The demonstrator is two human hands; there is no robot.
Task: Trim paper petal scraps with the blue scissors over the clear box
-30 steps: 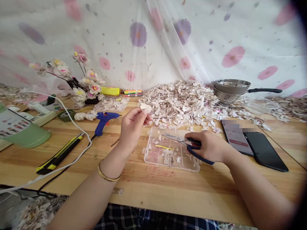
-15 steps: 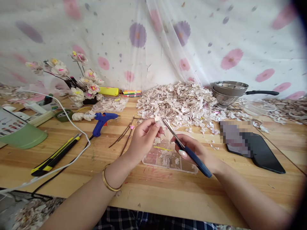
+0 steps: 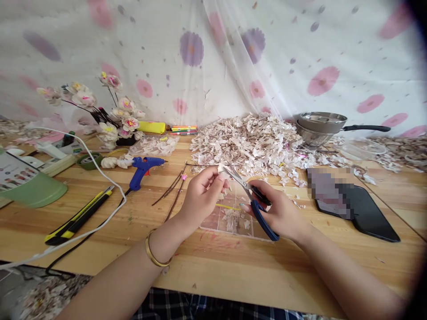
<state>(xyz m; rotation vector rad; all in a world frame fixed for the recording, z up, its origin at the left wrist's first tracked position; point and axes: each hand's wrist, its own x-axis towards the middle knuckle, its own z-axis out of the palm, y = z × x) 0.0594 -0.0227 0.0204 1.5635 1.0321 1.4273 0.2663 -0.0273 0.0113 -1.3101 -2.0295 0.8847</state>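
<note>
My left hand (image 3: 203, 193) pinches a small whitish petal piece (image 3: 221, 169) between thumb and fingers above a clear compartment box (image 3: 233, 218). My right hand (image 3: 280, 211) grips blue-handled scissors (image 3: 248, 191), whose open blades meet the petal piece at its right edge. The box under both hands holds petal scraps and a thin yellow strip. A big heap of pale petal pieces (image 3: 247, 142) lies just beyond the hands. A gold bangle sits on my left wrist.
A blue glue gun (image 3: 142, 169) with its cable, thin brown stems (image 3: 173, 189), a yellow-black utility knife (image 3: 80, 215), a flower arrangement (image 3: 100, 111) and a green fan (image 3: 30, 189) lie left. Two phones (image 3: 350, 200) and stacked metal pans (image 3: 322, 124) are at the right.
My right hand lifted the scissors off the box and brought them to the petal piece. My left hand lowered toward the box. The scissor blades now sit at the petal's edge.
</note>
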